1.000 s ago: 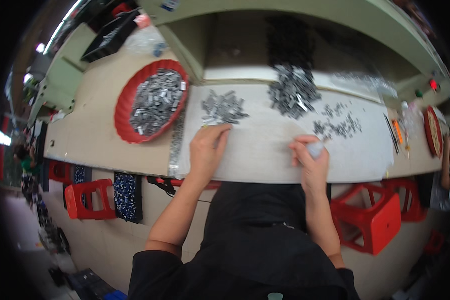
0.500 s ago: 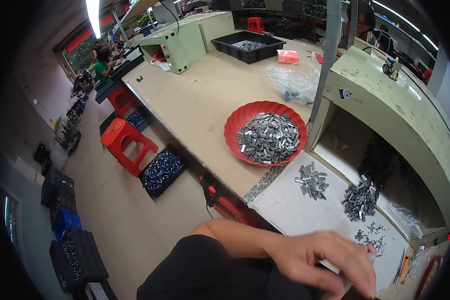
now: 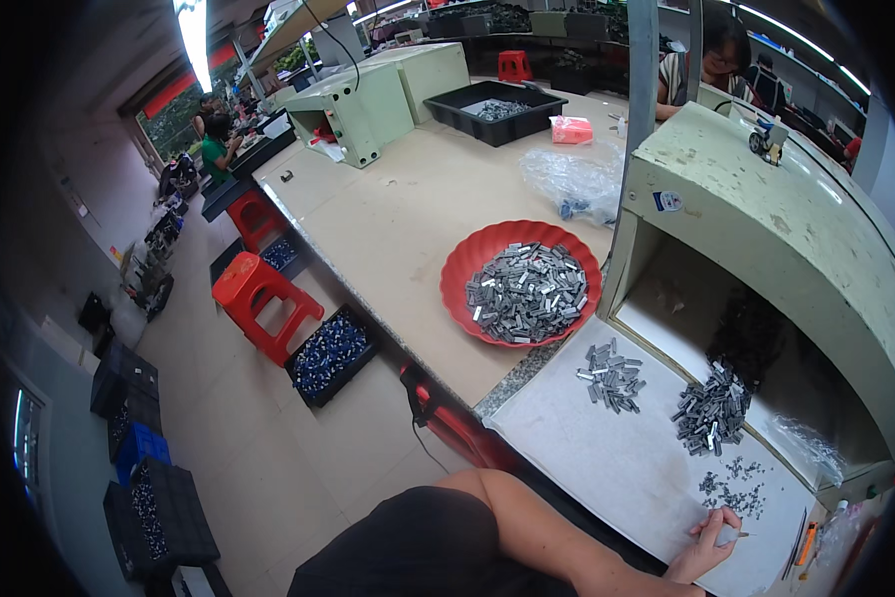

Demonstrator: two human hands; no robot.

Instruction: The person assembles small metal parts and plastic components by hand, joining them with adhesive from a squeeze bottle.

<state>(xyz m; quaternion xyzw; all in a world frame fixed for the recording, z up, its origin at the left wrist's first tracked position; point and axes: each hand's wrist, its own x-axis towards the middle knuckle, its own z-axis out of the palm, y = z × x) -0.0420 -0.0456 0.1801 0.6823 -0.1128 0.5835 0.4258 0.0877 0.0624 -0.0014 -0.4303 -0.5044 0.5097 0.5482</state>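
One hand visible: our right hand (image 3: 708,548) clamped on needle-tipped bottle (image 3: 728,534). Our left hand's out of frame since earlier; we can't tell its state.

The bowl (image 3: 453,274) is red, its metal pieces (image 3: 527,292) are silver-grey, the sheet (image 3: 557,428) is white, the table (image 3: 378,234) beige, the curved housing (image 3: 766,209) pale green, the small bottle (image 3: 727,534) whitish, the person's clothing (image 3: 418,542) black, and the tiny parts (image 3: 330,355) at left are speckled blue and white.
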